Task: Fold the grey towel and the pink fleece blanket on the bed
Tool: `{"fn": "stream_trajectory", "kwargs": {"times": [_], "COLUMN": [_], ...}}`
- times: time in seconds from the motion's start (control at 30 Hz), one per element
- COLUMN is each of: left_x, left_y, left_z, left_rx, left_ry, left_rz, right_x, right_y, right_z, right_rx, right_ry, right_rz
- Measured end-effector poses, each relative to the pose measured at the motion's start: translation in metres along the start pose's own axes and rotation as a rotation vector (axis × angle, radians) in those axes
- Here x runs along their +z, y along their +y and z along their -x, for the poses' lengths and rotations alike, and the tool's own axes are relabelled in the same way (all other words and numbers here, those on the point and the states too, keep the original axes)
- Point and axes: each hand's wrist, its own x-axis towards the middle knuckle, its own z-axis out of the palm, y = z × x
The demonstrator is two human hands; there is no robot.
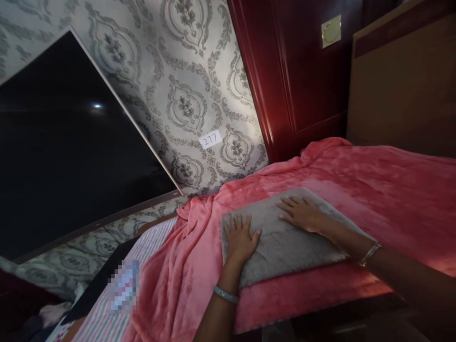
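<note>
A folded grey fluffy cloth [285, 247] lies flat on a pink fleece blanket [374, 190] that covers a raised surface. My left hand [240, 237] rests palm down on the cloth's near left part, fingers spread. My right hand [302, 213] lies flat on the cloth's far middle, fingers extended toward the left. Neither hand grips anything. A pale bangle sits on my left wrist and a thin bracelet on my right.
A large dark TV screen [64, 147] hangs on patterned wallpaper at the left, beside a small "277" label [210, 139]. A red wooden door [299, 71] and brown headboard panel [402, 80] stand behind. A striped sheet [156, 237] lies at lower left.
</note>
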Motion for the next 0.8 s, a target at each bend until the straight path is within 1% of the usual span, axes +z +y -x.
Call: {"fn": "stream_trajectory", "kwargs": {"times": [0.1, 0.17, 0.37, 0.47, 0.6, 0.63, 0.7, 0.77, 0.8], "left_x": [0.0, 0.0, 0.001, 0.001, 0.0, -0.002, -0.007, -0.014, -0.017], "left_y": [0.001, 0.001, -0.003, -0.004, 0.0, 0.001, 0.0, -0.006, -0.011], "left_z": [0.0, 0.0, -0.001, 0.0, 0.001, 0.001, -0.001, -0.002, 0.0], "left_rx": [-0.006, -0.003, 0.0, 0.002, -0.054, -0.064, -0.071, -0.057, -0.052], "left_ry": [-0.004, 0.003, 0.016, 0.024, 0.07, 0.053, -0.022, -0.104, -0.126], "left_rz": [0.003, 0.009, 0.033, 0.042, 0.004, -0.004, 0.008, 0.042, 0.057], "right_x": [-0.002, 0.002, 0.016, 0.017, 0.014, 0.013, 0.009, 0.004, 0.001], "right_y": [0.024, 0.033, 0.041, 0.044, 0.044, 0.043, 0.041, 0.039, 0.04], "right_z": [-0.003, -0.001, 0.0, -0.002, -0.001, -0.001, -0.001, -0.001, -0.001], "right_rx": [0.143, 0.192, 0.165, 0.168, 0.184, 0.187, 0.197, 0.212, 0.22], "right_ry": [-0.01, -0.003, 0.053, 0.054, 0.029, 0.03, 0.031, 0.023, 0.016], "right_rz": [0.045, 0.06, 0.061, 0.044, 0.013, -0.006, -0.086, -0.194, -0.245]}}
